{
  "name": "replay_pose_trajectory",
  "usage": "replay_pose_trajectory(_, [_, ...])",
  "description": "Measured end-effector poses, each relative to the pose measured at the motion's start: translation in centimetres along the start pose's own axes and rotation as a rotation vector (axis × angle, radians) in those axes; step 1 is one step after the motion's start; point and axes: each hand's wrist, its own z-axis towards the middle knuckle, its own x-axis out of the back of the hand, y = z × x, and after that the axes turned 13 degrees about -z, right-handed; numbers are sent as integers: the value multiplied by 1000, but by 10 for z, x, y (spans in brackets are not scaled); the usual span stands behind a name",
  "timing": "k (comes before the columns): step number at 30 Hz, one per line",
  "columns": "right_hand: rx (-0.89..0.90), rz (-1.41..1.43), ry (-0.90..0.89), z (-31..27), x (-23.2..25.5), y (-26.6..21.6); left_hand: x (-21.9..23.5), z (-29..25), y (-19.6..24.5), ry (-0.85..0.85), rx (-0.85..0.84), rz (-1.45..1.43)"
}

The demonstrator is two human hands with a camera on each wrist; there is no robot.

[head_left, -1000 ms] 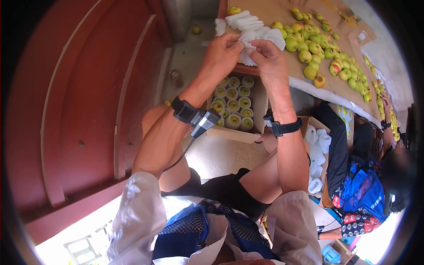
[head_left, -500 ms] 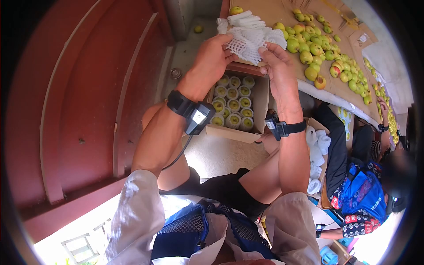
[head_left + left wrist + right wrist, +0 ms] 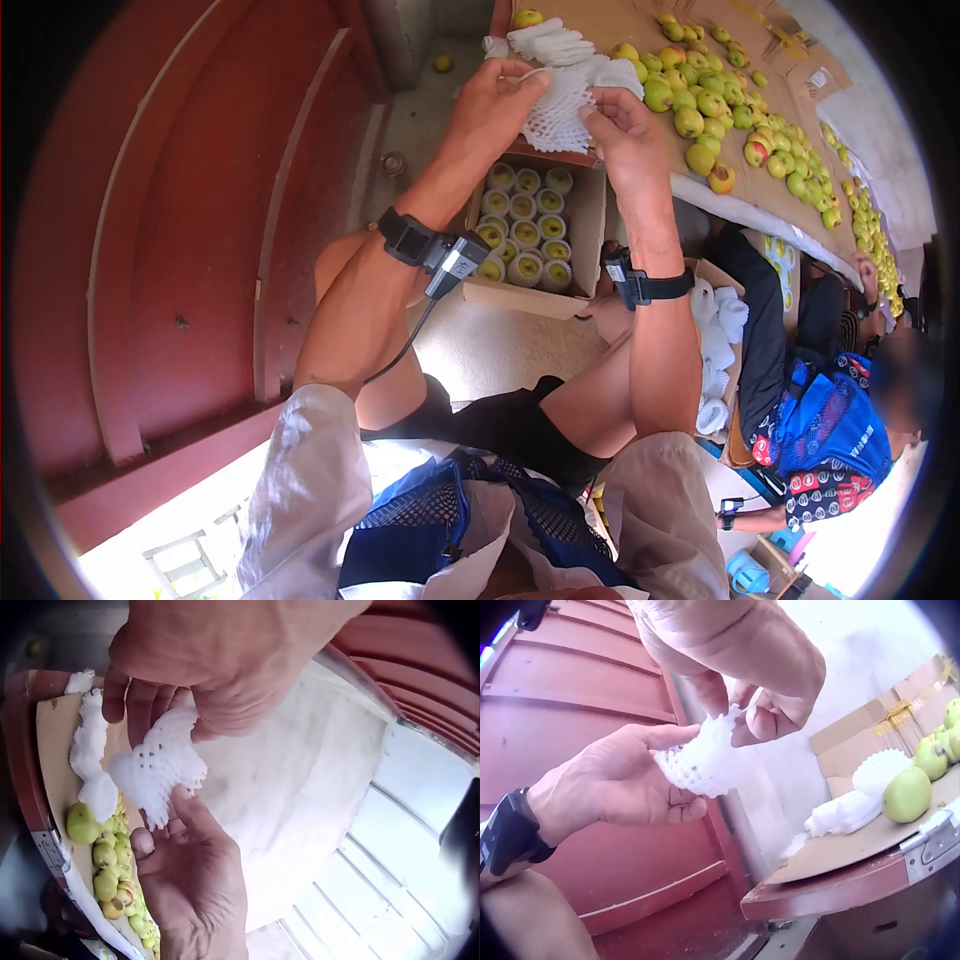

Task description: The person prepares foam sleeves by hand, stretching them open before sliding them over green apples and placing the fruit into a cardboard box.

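A white foam fruit net (image 3: 558, 112) is stretched between both hands over the near edge of the table. My left hand (image 3: 492, 108) pinches one side of it between thumb and fingers. On the opposite side, the thumb and fingertips of my right hand (image 3: 636, 135) grip its edge. In the right wrist view the net (image 3: 705, 761) looks like a short, empty mesh sleeve with a scalloped rim. Behind it, more white foam nets (image 3: 548, 42) lie stacked on the cardboard-covered table (image 3: 655, 165). Green-yellow apples (image 3: 712, 103) are spread to their right.
Below the hands stands an open cardboard box (image 3: 530, 300) with rows of apples in foam nets. A second box of white nets (image 3: 712, 340) is beside my right knee. A red panelled wall (image 3: 190, 200) rises at left. Another person (image 3: 830, 430) sits at right.
The hands were close together on a bunched net, then drew apart and spread it wide. Now the left hand has come back slightly towards the right, and the net hangs between them.
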Motion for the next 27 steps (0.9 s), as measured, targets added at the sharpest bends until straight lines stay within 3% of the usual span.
replay_pose_trajectory(4, [86,-51,-17,-3,-1,4,11,4,-4,-64,55,1])
replay_pose_trajectory(7, [131,-73,8,-3,-2,10,14,-4,-2,-14,90,-218])
replay_pose_trajectory(10, [135,-72,43,-3,-2,13,13,-11,6,68,232,-468])
replay_pose_trajectory(13, [118,-101,40,-5,0,13,22,0,-7,-14,288,-725])
replay_pose_trajectory(16, [107,-102,46,-2,0,18,23,4,-14,-65,319,-804])
replay_pose_trajectory(22, [157,-91,29,-7,-4,8,19,-10,3,-177,274,-604])
replay_pose_trajectory(25, [229,-219,86,-7,-7,9,20,-23,14,-146,131,-315])
replay_pose_trajectory(27, [238,-249,97,-7,-5,10,20,-22,14,-104,137,-150])
